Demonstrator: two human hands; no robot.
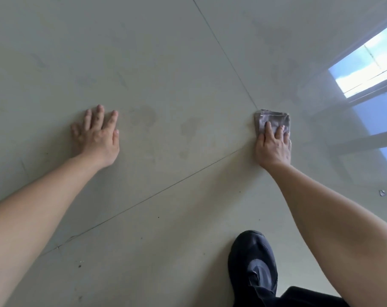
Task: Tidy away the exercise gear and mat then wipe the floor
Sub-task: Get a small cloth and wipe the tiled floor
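My right hand (274, 145) presses flat on a folded grey cloth (274, 118) that lies on the pale tiled floor (177, 63), right where two tile joints meet. Its fingers are straight on top of the cloth. My left hand (97, 135) rests flat on the bare floor at the left, fingers spread, holding nothing. No mat or exercise gear is in view.
My black shoe (252, 267) and dark trouser leg stand at the bottom right. Faint smudges (188, 129) mark the tile between my hands. A small scrap (382, 192) lies at the right edge. A window's reflection (365, 63) shines at the upper right.
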